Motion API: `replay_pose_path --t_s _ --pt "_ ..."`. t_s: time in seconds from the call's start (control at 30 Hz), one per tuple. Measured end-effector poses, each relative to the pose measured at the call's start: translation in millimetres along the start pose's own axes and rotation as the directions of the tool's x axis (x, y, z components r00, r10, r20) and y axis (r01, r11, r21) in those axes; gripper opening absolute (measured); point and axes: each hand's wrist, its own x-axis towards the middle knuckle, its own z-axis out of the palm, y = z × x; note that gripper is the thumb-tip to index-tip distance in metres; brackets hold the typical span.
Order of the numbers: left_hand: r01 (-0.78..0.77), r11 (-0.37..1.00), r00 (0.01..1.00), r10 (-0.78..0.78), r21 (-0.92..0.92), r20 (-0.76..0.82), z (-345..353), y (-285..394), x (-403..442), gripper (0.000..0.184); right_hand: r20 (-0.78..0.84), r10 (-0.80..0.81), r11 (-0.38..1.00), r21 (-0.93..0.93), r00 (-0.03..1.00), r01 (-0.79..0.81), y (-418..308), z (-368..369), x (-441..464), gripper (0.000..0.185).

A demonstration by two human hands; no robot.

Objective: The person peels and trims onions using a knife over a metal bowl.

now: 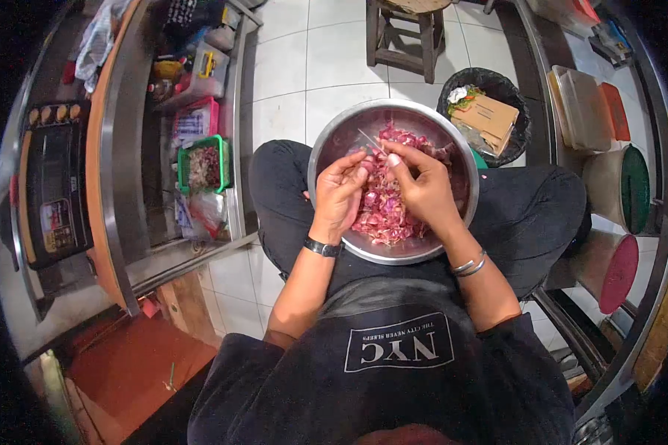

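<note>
A wide metal bowl rests on my lap, with many reddish-purple shallots or onions and loose skins inside. Over the bowl, my left hand pinches a small reddish piece, probably a shallot, between its fingertips. My right hand is closed around a small knife, whose thin blade points up and left. The fingertips of both hands nearly meet, and the piece between them is partly hidden.
Beyond the bowl stands a black-lined bin holding cardboard, near a wooden stool. Shelves at the left hold a green basket and plastic containers. Two round tubs stand at the right.
</note>
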Motion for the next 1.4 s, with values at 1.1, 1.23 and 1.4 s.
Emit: replay_pose_path --t_s 1.1,1.23,1.4 --pt "-0.174 0.985 0.984 0.174 -0.007 0.043 -5 -4 1 0.023 0.203 -0.047 0.998 -0.032 0.978 0.055 -5 1 -3 0.031" --pt "-0.167 0.985 0.985 0.168 -0.034 0.027 1 -1 -1 0.02 0.194 -0.249 0.954 -0.121 0.949 0.275 4 2 1 0.025" --pt "-0.128 0.992 0.992 0.129 -0.011 0.007 4 0 0 0.017 0.196 -0.192 0.959 -0.173 0.962 0.226 2 -1 0 0.027"
